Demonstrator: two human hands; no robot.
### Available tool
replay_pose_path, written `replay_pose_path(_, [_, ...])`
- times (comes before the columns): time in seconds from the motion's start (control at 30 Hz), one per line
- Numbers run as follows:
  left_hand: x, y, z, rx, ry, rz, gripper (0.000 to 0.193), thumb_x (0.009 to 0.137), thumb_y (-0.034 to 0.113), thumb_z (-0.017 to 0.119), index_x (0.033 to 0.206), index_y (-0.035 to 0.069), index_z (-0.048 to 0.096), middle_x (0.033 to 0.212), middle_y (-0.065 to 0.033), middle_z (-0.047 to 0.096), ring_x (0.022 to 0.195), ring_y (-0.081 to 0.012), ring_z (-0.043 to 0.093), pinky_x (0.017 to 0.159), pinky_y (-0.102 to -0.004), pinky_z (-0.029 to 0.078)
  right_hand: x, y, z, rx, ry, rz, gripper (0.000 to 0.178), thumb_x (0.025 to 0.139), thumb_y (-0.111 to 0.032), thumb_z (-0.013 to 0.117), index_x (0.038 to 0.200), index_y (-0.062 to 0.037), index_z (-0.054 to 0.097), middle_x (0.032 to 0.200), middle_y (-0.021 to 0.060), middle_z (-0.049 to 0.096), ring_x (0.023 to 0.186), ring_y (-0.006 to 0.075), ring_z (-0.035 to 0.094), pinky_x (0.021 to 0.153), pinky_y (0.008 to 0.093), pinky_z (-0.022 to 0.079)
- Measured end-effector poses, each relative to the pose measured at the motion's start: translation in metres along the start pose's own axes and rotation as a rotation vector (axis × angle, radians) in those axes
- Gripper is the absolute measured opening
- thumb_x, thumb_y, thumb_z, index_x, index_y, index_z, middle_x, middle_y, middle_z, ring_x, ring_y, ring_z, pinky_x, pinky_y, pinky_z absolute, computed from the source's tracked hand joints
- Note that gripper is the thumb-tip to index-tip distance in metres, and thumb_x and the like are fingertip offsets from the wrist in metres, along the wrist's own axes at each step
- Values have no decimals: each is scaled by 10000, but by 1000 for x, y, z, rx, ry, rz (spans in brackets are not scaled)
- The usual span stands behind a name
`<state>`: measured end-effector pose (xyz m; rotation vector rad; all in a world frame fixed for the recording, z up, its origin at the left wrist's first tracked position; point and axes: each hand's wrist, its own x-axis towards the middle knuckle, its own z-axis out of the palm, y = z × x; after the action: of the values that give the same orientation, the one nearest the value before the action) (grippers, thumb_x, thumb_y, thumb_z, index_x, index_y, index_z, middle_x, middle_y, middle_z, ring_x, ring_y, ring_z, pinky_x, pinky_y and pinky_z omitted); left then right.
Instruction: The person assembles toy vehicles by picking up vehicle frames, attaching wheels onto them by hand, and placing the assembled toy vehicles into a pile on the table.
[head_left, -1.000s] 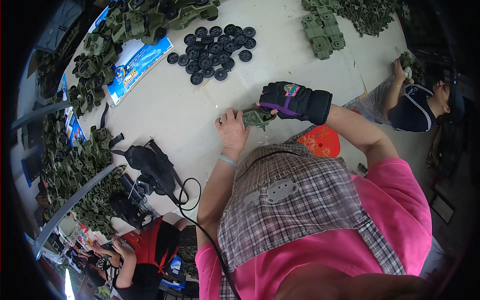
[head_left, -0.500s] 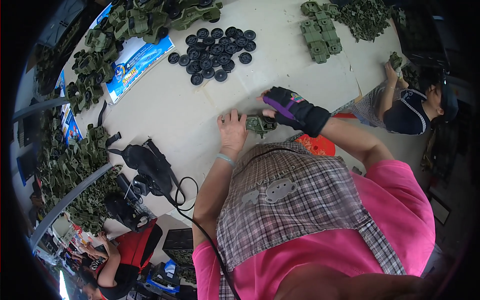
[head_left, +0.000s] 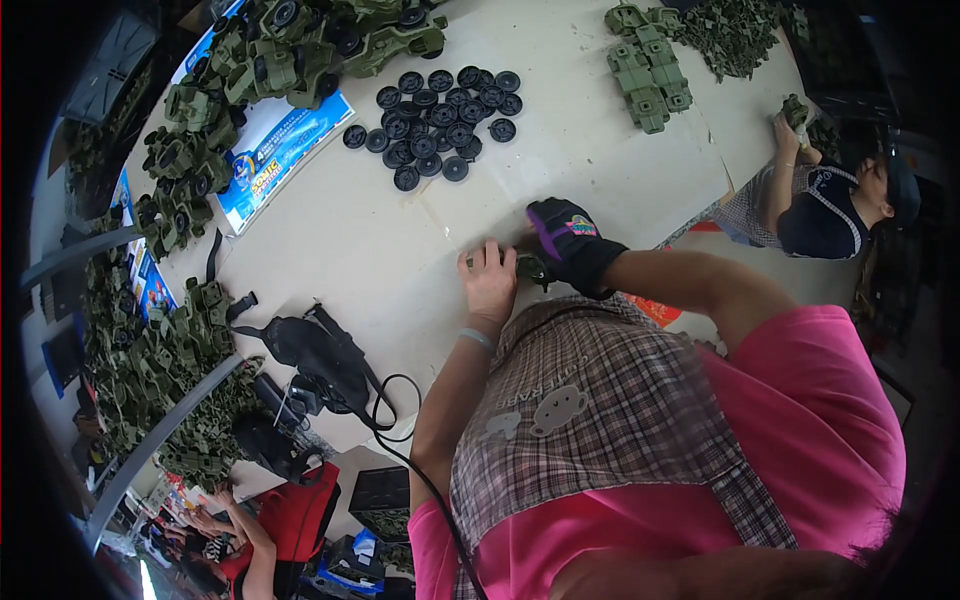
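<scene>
At the near edge of the table, a dark-green plastic toy vehicle (head_left: 533, 270) sits between my two hands, mostly covered by them. My bare left hand (head_left: 489, 283) has its fingers wrapped round the left end. In a black and purple fingerless glove, my right hand (head_left: 574, 246) closes over the right end, and its fingertips are largely hidden. Beyond them lies a loose pile of black toy wheels (head_left: 440, 120). Several green vehicle bodies (head_left: 648, 78) stand in a block at the far right.
A heap of green vehicles (head_left: 280, 50) lies at the far left, partly on a blue printed sheet (head_left: 285, 150). Black straps and a pouch with a cable (head_left: 325, 350) rest at left, beside more green parts (head_left: 160, 385). Co-workers sit right (head_left: 825, 210) and lower left (head_left: 285, 525).
My right hand has come down and left over the toy vehicle, covering more of it. In the picture, my left hand sits slightly further right and lower; the whole view has shifted a little.
</scene>
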<state>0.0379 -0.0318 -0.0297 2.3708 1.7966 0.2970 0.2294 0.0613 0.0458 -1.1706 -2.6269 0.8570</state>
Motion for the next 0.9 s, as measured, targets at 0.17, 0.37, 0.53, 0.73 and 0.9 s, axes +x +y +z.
replay_pose_path(0.17, [5,1,-1,-1,0,15,246,882,167,672,1123,153,717,1229,-86,611,1140,-263,616,1082,-525,398,4,10,-1,-1,-10,66,468,768,-377,811,1049,-39,649,1033,194,678,981,419,647,849,513,523])
replay_pose_path(0.37, [6,-7,-3,-20,-67,23,388,787,199,794,1161,155,705,1304,-93,607,1230,-287,582,1111,-576,375,-2,6,1,128,46,-5,547,860,-468,768,1120,-6,631,1097,230,671,1053,447,630,891,524,516])
replay_pose_path(0.53, [26,-13,-50,39,-172,-65,700,835,69,702,1502,213,547,1679,-170,353,1587,-427,263,1218,-771,174,-32,-10,12,896,9,679,313,963,-283,684,1170,-62,605,1008,98,633,966,254,638,875,416,525])
replay_pose_path(0.73, [4,-11,-58,-378,-127,-350,945,831,-2,705,1669,133,291,1726,-214,204,1572,-484,243,1270,-635,232,59,76,-8,-158,528,-4,328,976,-234,677,1262,-75,652,1168,195,673,1084,410,633,949,477,529])
replay_pose_path(0.9, [-9,28,-14,-1081,145,-903,1146,868,308,882,1644,-62,124,1598,-342,272,1487,-510,334,1254,-541,327,112,80,-25,-84,224,248,330,868,-208,774,1143,-78,648,1113,202,675,1100,419,627,918,527,521])
